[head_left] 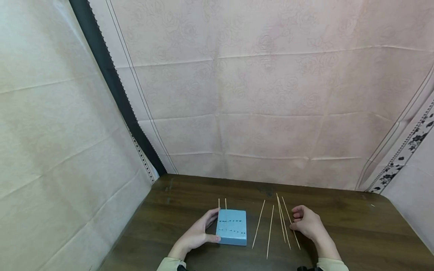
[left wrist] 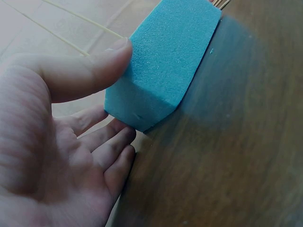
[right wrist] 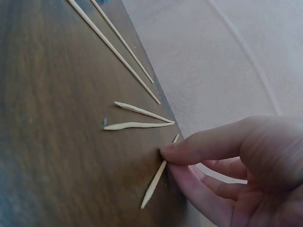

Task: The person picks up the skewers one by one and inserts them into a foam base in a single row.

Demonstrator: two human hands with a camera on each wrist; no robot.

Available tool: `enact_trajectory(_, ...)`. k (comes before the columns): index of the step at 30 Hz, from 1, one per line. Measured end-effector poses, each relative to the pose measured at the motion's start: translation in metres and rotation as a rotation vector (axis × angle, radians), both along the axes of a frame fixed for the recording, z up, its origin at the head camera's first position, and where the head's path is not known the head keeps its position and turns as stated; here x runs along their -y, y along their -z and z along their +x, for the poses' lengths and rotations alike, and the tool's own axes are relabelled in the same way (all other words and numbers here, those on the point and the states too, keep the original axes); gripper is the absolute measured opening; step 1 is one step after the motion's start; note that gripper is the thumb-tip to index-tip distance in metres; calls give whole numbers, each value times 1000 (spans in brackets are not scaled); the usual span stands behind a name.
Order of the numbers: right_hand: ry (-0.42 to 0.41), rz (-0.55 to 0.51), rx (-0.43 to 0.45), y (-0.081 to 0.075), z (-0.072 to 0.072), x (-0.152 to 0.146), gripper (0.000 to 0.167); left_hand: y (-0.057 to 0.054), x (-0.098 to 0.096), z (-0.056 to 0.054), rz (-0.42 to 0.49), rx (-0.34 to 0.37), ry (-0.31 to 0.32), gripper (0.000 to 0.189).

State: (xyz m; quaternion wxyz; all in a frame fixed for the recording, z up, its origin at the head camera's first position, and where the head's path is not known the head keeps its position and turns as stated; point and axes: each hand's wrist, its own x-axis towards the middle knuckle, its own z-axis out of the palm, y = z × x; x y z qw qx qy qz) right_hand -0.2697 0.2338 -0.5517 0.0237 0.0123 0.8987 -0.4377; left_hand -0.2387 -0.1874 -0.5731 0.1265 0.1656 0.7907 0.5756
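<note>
A light blue foam block (head_left: 232,227) with rows of small dark holes in its top sits on the table. Two thin wooden skewers (head_left: 225,205) stand upright in its left part. My left hand (head_left: 200,232) grips the block's left side, thumb on the near face (left wrist: 163,52) and fingers around the far side. To the right, my right hand (head_left: 307,223) pinches the rightmost skewer (right wrist: 155,184) between thumb and index finger. That skewer (head_left: 296,239) still lies along the table, slanting. Its middle is covered by the fingertips in the right wrist view.
Several loose skewers (head_left: 270,231) lie roughly parallel between the block and my right hand. The dark wooden table (head_left: 366,233) ends at a pale patterned cloth (head_left: 264,135) behind. Another pale cloth (head_left: 68,150) hangs along the left.
</note>
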Motion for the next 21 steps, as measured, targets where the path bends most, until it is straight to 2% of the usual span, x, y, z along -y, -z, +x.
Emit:
enact_trajectory(11, 3, 12, -13, -1, -1, 0, 51, 0, 1, 0, 1, -9, 3, 95)
enact_trajectory(21, -18, -25, 38, -4, 1, -3, 54, 1, 1, 0, 4, -8, 11, 94)
